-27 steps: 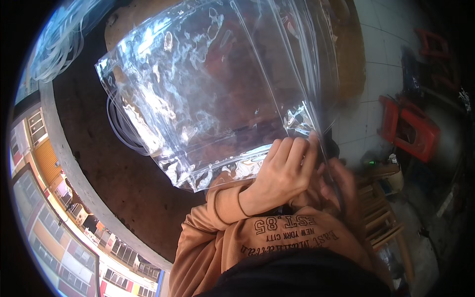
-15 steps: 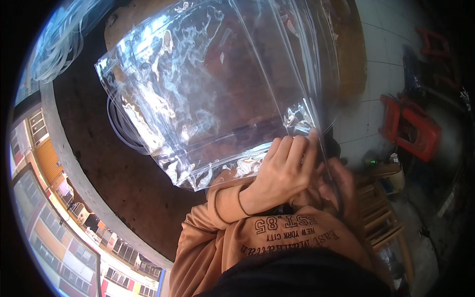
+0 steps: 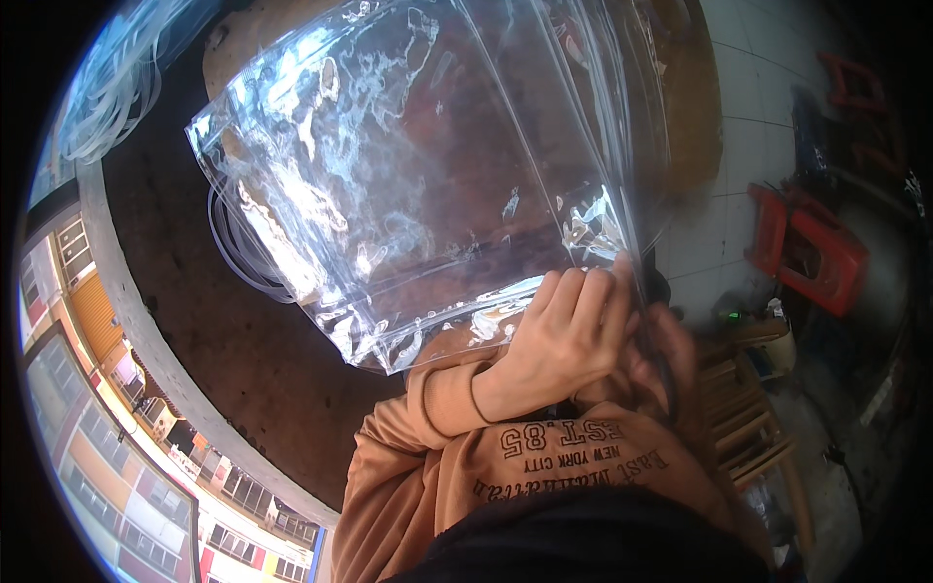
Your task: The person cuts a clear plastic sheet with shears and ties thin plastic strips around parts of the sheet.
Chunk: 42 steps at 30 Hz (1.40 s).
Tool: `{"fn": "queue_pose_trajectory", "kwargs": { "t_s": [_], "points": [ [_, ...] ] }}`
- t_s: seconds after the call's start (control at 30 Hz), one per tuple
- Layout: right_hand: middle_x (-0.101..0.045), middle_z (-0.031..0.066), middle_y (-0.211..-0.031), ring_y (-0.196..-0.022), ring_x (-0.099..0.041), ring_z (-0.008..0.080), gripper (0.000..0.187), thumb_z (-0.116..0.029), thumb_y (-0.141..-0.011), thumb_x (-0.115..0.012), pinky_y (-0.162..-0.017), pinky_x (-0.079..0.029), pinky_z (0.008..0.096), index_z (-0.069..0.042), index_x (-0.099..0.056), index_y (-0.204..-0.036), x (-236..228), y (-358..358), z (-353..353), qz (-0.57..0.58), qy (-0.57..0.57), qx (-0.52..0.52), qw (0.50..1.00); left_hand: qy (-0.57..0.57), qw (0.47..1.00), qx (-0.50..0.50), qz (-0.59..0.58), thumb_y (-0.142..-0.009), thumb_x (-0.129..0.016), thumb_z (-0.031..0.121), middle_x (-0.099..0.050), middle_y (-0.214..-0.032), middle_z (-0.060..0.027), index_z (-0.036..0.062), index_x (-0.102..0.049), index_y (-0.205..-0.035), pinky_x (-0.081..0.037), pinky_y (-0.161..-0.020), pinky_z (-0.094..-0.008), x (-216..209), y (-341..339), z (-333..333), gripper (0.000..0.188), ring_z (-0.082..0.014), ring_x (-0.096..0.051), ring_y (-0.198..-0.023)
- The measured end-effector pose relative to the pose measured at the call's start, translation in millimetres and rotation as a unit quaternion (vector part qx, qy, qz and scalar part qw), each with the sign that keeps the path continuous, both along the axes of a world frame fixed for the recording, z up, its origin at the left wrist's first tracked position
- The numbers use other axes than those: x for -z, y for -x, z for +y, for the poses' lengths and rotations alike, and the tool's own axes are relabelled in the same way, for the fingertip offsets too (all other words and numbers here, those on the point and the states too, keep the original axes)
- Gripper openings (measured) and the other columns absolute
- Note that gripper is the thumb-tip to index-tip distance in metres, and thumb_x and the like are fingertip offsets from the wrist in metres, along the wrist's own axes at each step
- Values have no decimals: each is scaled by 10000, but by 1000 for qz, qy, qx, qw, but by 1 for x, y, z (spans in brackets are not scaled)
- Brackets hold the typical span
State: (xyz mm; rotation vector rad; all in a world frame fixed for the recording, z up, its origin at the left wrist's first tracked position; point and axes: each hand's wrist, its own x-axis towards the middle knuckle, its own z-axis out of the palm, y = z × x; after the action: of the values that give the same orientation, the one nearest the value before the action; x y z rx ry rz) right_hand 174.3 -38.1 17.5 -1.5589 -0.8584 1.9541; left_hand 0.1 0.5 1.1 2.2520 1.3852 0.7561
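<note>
A large clear plastic bag (image 3: 389, 194) lies before me, shiny and wrinkled, with folded layers along its right side. Thin clear handle loops (image 3: 233, 248) stick out from its left edge. My left hand (image 3: 573, 321) is closed on the bag's near right corner, knuckles up. Just right of it is my right hand (image 3: 677, 350), partly hidden behind the left and in shadow. Its fingers are curled round a dark, slender object (image 3: 659, 364) whose kind I cannot make out. This object runs along the bag's right edge.
Under the bag is a brown round-edged table (image 3: 695, 126). Clear plastic strips (image 3: 121, 107) hang in a bundle at far left. Red plastic stools (image 3: 812, 248) stand on the tiled floor to the right, with a slatted wooden chair (image 3: 743, 418) nearer. A curved ledge (image 3: 146, 321) borders the left.
Both hands stay at the bag's near right corner, with only a slight shift. The bag's near edge and corner have moved a little, and reflections on it differ.
</note>
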Motion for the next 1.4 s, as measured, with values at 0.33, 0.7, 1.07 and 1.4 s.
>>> {"fn": "queue_pose_trajectory", "kwargs": {
  "t_s": [0.33,0.7,1.07,1.4],
  "points": [
    [-430,-53,-690,-635,-374,18,622,-492,-720,-744,-566,-280,180,-17,-464,-1007,-1,4,3,-9,-5,0,1000,-14,1000,6,26,-694,-567,60,-442,-778,-75,-107,-527,-1173,-378,-548,-279,2,-1,0,509,-166,-451,-639],
    [-434,-48,-679,-624,-366,22,625,-510,-731,-725,-562,-281,183,-14,-462,-1006,-3,1,3,-16,13,-20,1000,3,1000,7,23,-655,-569,67,-454,-791,-71,-103,-528,-1176,-390,-556,-280,2,-2,-1,549,-161,-455,-642],
    [-435,-40,-721,-658,-371,16,639,-485,-720,-746,-592,-291,177,-17,-449,-1038,2,7,3,1,0,23,1000,-10,1000,-4,23,-660,-563,48,-459,-779,-60,-100,-535,-1171,-388,-547,-272,2,-4,-3,533,-146,-452,-628],
    [-433,-45,-689,-639,-372,25,595,-451,-691,-783,-556,-291,188,-16,-484,-967,3,1,2,-64,-26,-3,998,-1,1000,-1,23,-651,-571,66,-445,-768,-65,-98,-541,-1159,-377,-547,-281,4,-5,-2,534,-158,-445,-622]
  ]
}}
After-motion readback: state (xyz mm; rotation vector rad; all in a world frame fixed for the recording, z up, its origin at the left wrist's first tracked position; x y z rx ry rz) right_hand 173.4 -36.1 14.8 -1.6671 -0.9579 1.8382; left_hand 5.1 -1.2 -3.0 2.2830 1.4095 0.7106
